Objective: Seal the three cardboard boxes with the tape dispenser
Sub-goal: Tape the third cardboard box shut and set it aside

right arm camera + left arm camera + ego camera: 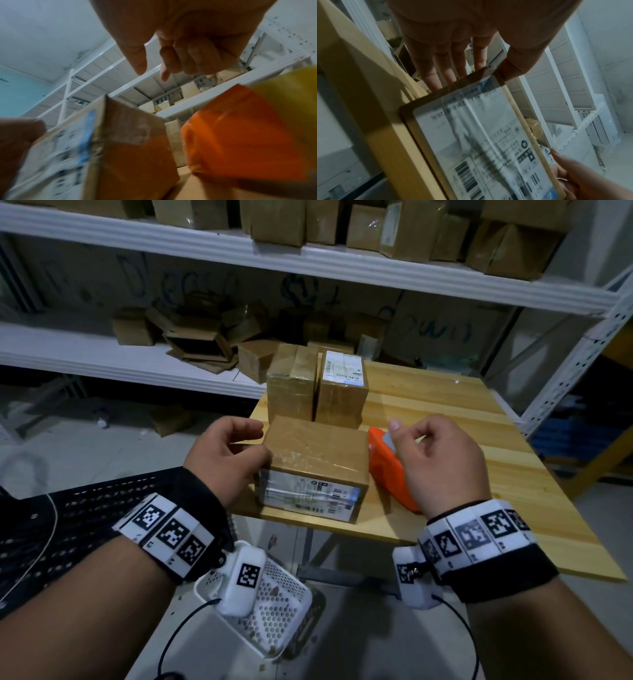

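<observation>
Three brown cardboard boxes stand on the wooden table [462, 433]. The nearest box [315, 453] [479, 135] [120, 142] has clear tape across its top and a shipping label on its front face. My left hand [229, 453] [453, 40] sits at its left side, thumb touching the near top corner, fingers fairly straight beside it. The orange tape dispenser [387, 470] [240, 135] lies just right of this box. My right hand [438, 453] [180, 40] hovers over it, thumb out, fingers loosely curled, holding nothing. Two more boxes [291, 385] [342, 395] stand side by side behind.
White metal shelving [308, 258] with many cardboard boxes runs behind the table. A white perforated basket [274, 594] sits on the floor below the table's near edge. A black perforated crate [85, 518] is at my left. The table's right half is bare wood.
</observation>
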The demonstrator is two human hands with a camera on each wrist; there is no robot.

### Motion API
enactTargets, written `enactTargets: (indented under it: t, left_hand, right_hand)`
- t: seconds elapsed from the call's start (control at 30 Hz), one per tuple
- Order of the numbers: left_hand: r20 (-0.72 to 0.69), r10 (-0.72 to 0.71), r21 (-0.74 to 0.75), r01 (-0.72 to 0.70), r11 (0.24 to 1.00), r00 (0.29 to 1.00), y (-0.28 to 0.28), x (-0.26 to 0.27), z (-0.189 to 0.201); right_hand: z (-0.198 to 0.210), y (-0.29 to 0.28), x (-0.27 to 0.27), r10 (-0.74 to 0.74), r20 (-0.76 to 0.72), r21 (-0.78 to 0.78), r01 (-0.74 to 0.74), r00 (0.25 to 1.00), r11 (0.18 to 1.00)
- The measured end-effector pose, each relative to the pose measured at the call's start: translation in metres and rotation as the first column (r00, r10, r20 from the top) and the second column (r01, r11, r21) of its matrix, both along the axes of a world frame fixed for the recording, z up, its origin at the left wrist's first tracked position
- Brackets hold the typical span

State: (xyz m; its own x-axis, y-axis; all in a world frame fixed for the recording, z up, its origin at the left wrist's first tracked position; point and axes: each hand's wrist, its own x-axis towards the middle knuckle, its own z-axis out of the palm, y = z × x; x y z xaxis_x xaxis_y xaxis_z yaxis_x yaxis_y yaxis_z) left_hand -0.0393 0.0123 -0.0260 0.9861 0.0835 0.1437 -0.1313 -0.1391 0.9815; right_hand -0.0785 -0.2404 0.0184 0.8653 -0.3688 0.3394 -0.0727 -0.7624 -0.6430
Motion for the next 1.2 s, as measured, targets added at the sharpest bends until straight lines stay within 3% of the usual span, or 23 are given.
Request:
enactTargets:
  t: [0.1,0.23,0.43,0.63,0.97,1.1,1.2]
  left_hand:
    - [0.021,0.010,0.042,-0.010,0.999,1.000,-0.001,-0.001,0.001]
    - [0.059,0.004,0.133,-0.012,0.991,0.998,-0.004,-0.006,0.002]
    - [0.038,-0.010,0.094,0.006,0.996,0.999,-0.008,-0.007,0.000]
    - [-0.008,-0.041,0.046,0.041,0.998,0.999,-0.009,-0.008,0.000]
    - [-0.013,-0.040,0.062,0.041,0.997,0.999,-0.010,-0.011,0.001]
    - [0.001,-0.045,0.075,0.045,0.996,0.999,-0.011,-0.010,0.001]
    - [-0.004,-0.050,0.064,0.050,0.997,0.999,-0.011,-0.007,0.000]
  right_hand:
    - [-0.006,-0.020,0.007,-0.035,-0.049,-0.118,0.029,0.998,0.993]
    - [-0.015,-0.038,0.013,-0.111,-0.224,-0.280,0.045,0.968,0.959]
    - [-0.015,-0.035,0.011,-0.150,-0.345,-0.477,-0.035,0.927,0.878]
    - [-0.011,-0.034,0.009,-0.153,-0.312,-0.509,-0.029,0.938,0.860]
    - [-0.026,-0.019,0.012,-0.016,-0.320,-0.515,-0.160,0.947,0.842]
    - [-0.019,-0.024,0.016,-0.051,-0.210,-0.469,-0.055,0.976,0.881]
    - [0.005,-0.033,0.013,-0.081,-0.118,-0.307,0.041,0.990,0.951]
